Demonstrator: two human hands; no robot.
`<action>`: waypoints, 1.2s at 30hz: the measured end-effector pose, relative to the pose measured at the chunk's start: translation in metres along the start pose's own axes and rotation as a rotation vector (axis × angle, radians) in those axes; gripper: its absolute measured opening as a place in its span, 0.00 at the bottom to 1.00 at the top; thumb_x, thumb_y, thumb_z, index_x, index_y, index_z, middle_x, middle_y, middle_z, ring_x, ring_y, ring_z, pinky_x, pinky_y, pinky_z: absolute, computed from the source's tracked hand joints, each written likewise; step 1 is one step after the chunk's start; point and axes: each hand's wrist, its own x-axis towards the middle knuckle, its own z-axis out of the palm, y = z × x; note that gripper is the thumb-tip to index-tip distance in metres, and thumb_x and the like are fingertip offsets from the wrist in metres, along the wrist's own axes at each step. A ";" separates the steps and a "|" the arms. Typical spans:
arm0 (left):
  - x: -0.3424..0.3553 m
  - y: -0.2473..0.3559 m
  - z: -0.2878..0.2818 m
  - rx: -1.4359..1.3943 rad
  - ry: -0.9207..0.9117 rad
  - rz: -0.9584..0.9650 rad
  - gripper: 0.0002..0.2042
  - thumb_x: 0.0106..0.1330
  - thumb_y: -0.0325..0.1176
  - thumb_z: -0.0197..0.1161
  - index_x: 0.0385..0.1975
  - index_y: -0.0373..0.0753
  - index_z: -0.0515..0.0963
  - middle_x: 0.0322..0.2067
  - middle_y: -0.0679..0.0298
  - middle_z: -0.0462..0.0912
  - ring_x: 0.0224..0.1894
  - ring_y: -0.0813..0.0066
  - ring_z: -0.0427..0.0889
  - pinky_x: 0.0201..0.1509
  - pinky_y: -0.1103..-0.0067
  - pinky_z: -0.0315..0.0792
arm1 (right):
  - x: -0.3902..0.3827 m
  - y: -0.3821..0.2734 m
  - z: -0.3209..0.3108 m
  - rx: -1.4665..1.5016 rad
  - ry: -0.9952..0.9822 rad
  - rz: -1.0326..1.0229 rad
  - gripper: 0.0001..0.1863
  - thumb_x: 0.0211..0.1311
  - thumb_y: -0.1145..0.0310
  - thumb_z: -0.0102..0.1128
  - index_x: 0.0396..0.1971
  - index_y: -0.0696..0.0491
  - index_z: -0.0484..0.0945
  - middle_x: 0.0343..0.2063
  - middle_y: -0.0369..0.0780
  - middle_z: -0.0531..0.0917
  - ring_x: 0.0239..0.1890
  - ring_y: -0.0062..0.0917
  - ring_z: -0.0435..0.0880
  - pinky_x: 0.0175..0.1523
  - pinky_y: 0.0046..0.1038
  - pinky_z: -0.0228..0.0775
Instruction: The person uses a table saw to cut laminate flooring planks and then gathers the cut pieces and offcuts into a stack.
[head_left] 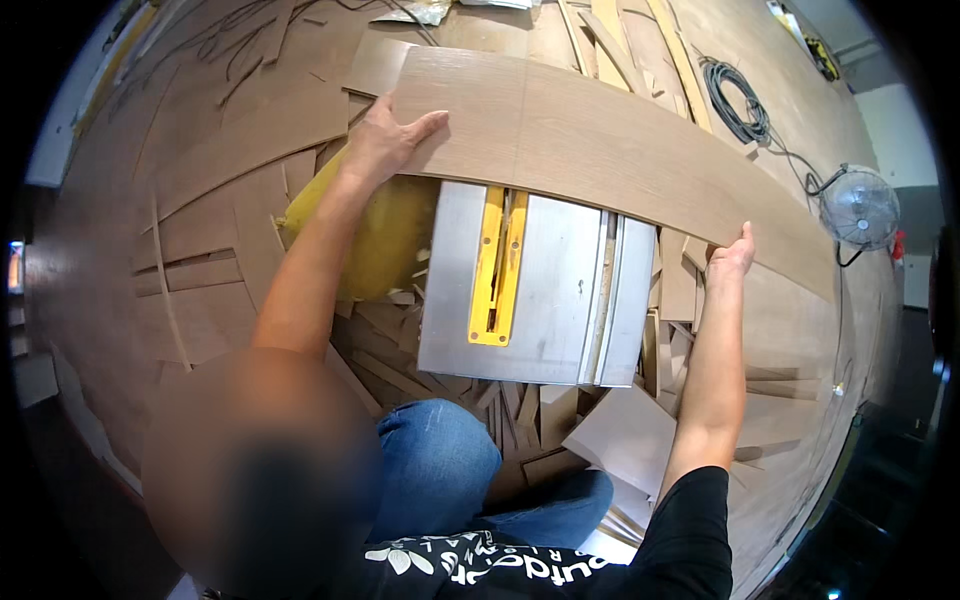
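Note:
A long light-brown wood plank [600,140] lies crosswise over the far part of a table saw [560,290] with a grey metal top. My left hand [385,140] grips the plank's near edge toward its left end, thumb on top and fingers going under. Farther right, my right hand [733,255] holds the same edge, its thumb up against the board. A yellow blade insert [490,310] with a dark slot runs away from me and passes beneath the plank. The fingers under the board are hidden.
A yellow bag [385,235] bulges beside the saw's left side. Wood offcuts [555,415] litter the floor around it. A coiled dark cable [735,100] and a round fan [860,207] are at the right. My bent knee [440,455] is close to the saw's front.

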 end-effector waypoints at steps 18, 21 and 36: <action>-0.006 -0.003 -0.005 0.089 -0.068 -0.037 0.44 0.49 0.64 0.67 0.53 0.27 0.69 0.48 0.44 0.78 0.51 0.53 0.78 0.56 0.68 0.71 | -0.007 0.002 -0.001 0.030 0.051 -0.048 0.17 0.60 0.57 0.60 0.42 0.54 0.75 0.43 0.40 0.81 0.43 0.34 0.80 0.48 0.36 0.75; -0.007 0.000 -0.005 0.123 -0.052 -0.063 0.43 0.49 0.64 0.67 0.52 0.27 0.70 0.47 0.44 0.78 0.51 0.54 0.78 0.56 0.68 0.71 | -0.010 0.002 -0.001 0.030 0.080 -0.050 0.18 0.59 0.58 0.61 0.42 0.56 0.75 0.43 0.41 0.81 0.44 0.34 0.80 0.49 0.36 0.74; -0.010 0.000 -0.006 0.081 -0.062 -0.045 0.41 0.50 0.63 0.67 0.50 0.27 0.71 0.45 0.45 0.80 0.48 0.57 0.80 0.53 0.69 0.74 | -0.020 0.000 -0.001 0.049 0.016 -0.049 0.19 0.61 0.57 0.58 0.43 0.57 0.76 0.45 0.42 0.81 0.46 0.34 0.80 0.52 0.37 0.73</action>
